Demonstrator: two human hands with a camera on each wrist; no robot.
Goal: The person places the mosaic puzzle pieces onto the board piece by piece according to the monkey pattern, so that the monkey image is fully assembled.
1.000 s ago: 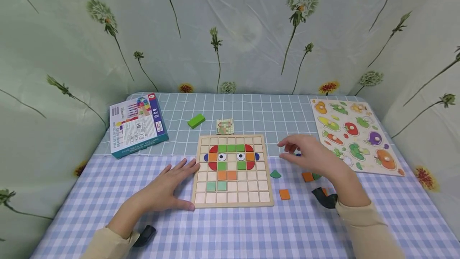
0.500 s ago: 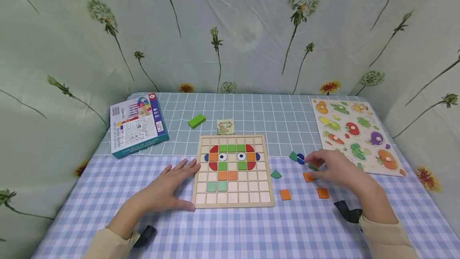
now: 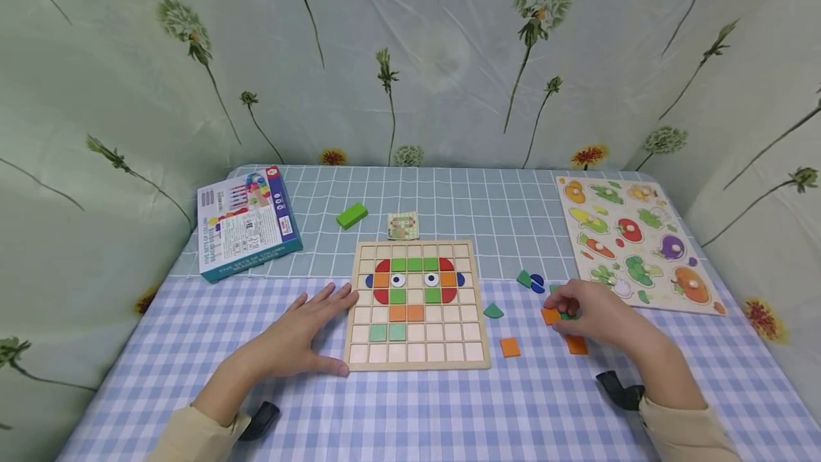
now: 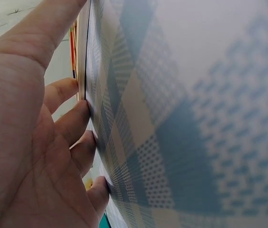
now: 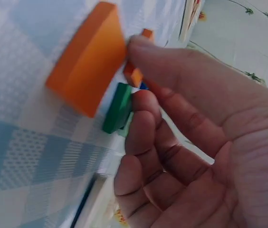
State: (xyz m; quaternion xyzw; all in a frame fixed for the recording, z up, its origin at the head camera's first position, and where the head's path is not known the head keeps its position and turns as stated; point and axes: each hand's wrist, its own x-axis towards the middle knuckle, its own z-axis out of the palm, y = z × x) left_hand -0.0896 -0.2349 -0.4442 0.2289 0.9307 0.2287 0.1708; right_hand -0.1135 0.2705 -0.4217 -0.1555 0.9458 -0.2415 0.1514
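A square wooden grid board (image 3: pixel 452 332) lies on the checked cloth, with coloured tiles forming a face in its cells. My left hand (image 3: pixel 298 334) rests at the board's left edge, fingers spread, thumb near the lower corner. At the right, my right hand (image 3: pixel 596 312) has its thumb and forefinger at opposite edges of an orange square tile (image 3: pixel 551 316), pinching it low at the cloth. A green tile (image 5: pixel 118 108) sits beside those fingers in the right wrist view, partly hidden in the head view. Another orange square (image 3: pixel 576 345) lies just below the hand.
Between board and right hand are a green quarter-round (image 3: pixel 493 311), an orange square (image 3: pixel 509 347) and blue half-rounds (image 3: pixel 536 283). Behind the board lie a small pattern card (image 3: pixel 403 226) and green block (image 3: pixel 352 216). A box (image 3: pixel 246 227) stands left, a vegetable puzzle (image 3: pixel 616 276) right.
My right hand has moved right and toward me from beside the blue pieces, uncovering them, and has come down to the orange tile. The left hand stays at the board.
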